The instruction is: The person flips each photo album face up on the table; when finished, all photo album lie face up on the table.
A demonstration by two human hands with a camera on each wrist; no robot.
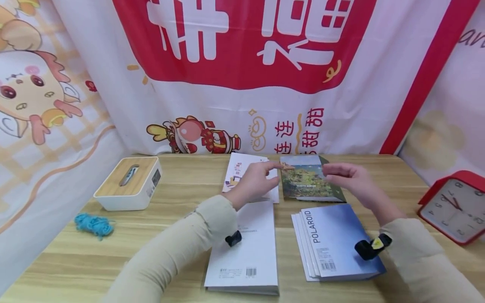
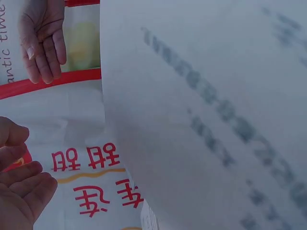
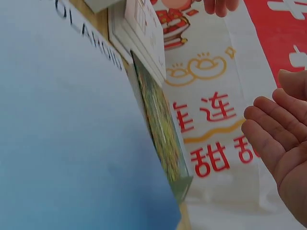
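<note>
In the head view my left hand [image 1: 254,181] hovers over a white booklet [image 1: 236,170] with a small printed picture, index finger reaching toward a photo album [image 1: 307,179] with a landscape cover. My right hand [image 1: 354,181] is at the album's right side, fingers extended and slightly bent. Neither hand holds anything. Below the left forearm lies a thick white book [image 1: 244,248] with a barcode. Under the right wrist sits a stack of blue-and-white POLAROID albums [image 1: 337,244], its top cover filling much of the right wrist view.
At the left stand a white tissue box [image 1: 126,185] with a wooden lid and a bundle of blue yarn [image 1: 94,225]. A red square clock [image 1: 454,206] is at the right edge. A printed cloth [image 1: 212,97] hangs behind the wooden table [image 1: 182,261].
</note>
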